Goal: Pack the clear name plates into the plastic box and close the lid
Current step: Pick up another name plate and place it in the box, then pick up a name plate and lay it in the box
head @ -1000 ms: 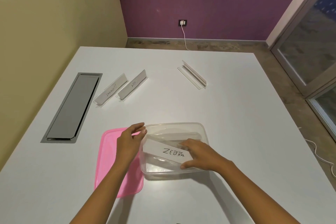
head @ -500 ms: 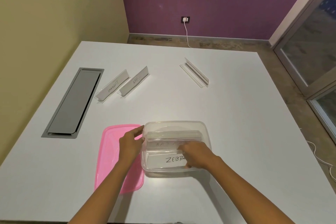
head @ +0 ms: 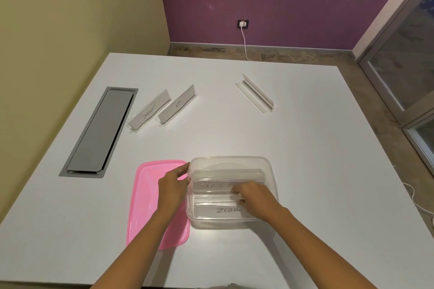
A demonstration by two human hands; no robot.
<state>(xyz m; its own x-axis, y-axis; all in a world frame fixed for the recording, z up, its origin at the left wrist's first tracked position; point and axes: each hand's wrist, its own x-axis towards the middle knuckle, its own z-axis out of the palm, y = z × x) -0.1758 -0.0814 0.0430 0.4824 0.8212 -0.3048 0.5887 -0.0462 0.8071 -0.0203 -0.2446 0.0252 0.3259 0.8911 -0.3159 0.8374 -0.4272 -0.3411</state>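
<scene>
A clear plastic box stands open near the table's front edge. Inside lie two name plates: one marked ZEBRA at the front and one marked RAT behind it. My right hand is inside the box, fingers resting on the ZEBRA plate. My left hand presses against the box's left wall. The pink lid lies flat to the left of the box, partly under my left arm. Three more clear plates stand farther back: ELEPHANT, TIGER and an unlabelled-looking one.
A grey cable hatch is set into the white table at the left. Yellow wall on the left, purple wall behind, a glass door at right. A white cable lies on the floor at the right edge.
The ZEBRA plate has gone from tilted across the box's top down to lying inside at the front. My right hand followed it down; my left hand stayed at the box's left wall.
</scene>
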